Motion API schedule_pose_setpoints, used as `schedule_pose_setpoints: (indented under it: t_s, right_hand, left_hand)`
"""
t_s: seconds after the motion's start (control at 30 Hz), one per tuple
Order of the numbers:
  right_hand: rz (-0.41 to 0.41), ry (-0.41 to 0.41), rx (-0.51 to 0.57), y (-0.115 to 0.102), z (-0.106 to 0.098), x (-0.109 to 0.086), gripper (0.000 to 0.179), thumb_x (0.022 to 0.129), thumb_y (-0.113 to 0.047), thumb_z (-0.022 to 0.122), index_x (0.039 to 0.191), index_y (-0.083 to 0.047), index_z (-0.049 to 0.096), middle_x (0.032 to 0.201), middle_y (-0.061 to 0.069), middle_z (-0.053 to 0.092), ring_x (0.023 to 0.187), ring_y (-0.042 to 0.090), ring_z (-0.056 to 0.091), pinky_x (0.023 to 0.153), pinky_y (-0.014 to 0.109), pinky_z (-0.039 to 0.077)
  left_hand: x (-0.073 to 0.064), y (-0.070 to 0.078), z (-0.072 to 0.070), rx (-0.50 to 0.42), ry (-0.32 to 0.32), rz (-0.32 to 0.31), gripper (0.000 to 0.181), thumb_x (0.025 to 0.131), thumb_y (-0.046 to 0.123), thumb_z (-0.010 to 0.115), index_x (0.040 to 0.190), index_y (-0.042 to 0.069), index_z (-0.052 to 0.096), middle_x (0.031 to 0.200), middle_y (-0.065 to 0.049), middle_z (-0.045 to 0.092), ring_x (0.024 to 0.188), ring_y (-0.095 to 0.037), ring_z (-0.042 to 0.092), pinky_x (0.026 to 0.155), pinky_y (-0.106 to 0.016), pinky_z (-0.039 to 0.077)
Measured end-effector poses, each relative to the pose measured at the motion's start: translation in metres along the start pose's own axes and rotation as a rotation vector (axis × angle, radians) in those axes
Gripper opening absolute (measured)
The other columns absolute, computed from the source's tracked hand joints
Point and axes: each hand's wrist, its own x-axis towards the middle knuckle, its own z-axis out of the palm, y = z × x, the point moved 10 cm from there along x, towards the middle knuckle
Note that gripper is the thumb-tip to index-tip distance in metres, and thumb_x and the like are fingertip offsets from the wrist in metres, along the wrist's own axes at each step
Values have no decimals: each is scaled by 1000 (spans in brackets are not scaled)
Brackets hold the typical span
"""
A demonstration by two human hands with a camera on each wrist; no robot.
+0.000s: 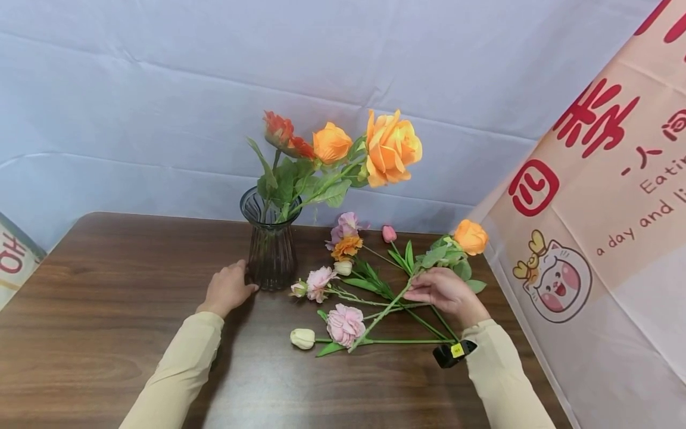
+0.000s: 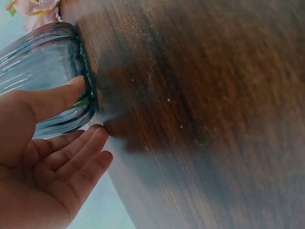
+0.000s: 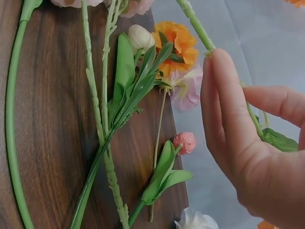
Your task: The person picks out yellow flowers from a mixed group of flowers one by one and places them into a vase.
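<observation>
A dark, ribbed glass vase (image 1: 273, 259) stands at the back of the table with two orange roses (image 1: 393, 149) and red flowers (image 1: 280, 128) leaning in it. My left hand (image 1: 227, 289) is at its base, thumb along one side and fingers at the other; the left wrist view shows the thumb (image 2: 57, 100) against the glass (image 2: 47, 57). To the right, my right hand (image 1: 442, 292) pinches the green stem of another orange rose (image 1: 470, 237) between thumb and fingers. Its bloom points away to the right, and the bare stem end slants down toward me over the other flowers.
Beneath and beside the right hand lie pink flowers (image 1: 345, 325), white tulips (image 1: 302, 338), a pink tulip (image 1: 389, 233), an orange flower (image 1: 347, 247) and a purple one (image 1: 345, 226). A white cloth (image 1: 187, 119) hangs behind the table; a printed banner (image 1: 600, 196) hangs at right.
</observation>
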Motion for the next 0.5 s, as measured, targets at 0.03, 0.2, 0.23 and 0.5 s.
schedule_pose_setpoints:
  t_s: [0.03,0.2,0.23,0.5]
  right_hand:
    - [-2,-1,-4,0,1,0,26,89,13,36,81,6,60,78,16,57,76,25,64,77,35,52]
    - [-9,-3,-8,-1,3,2,26,89,13,36,81,6,59,80,17,57,78,25,63,79,35,51]
    - [-9,-1,0,-1,4,2,26,89,14,36,81,6,60,81,17,57,78,25,63,79,35,51]
    - [-14,-16,98,-2,9,4,31,89,16,36,79,6,63,81,16,59,80,27,64,81,38,50]
  left_hand:
    - [0,0,0,1,0,1,55,80,20,70,117,-14,47,106,-32,57,89,-46,56,75,-54,46]
    - [1,0,1,-3,-3,0,56,81,20,69,119,-14,46,108,-32,56,91,-47,56,77,-54,45]
    - [1,0,2,-4,-4,-1,57,81,20,69,119,-14,46,109,-33,56,92,-47,55,77,-54,45]
    - [0,-1,2,-2,-10,-12,57,81,20,69,120,-14,45,111,-33,55,93,-47,55,78,-54,45]
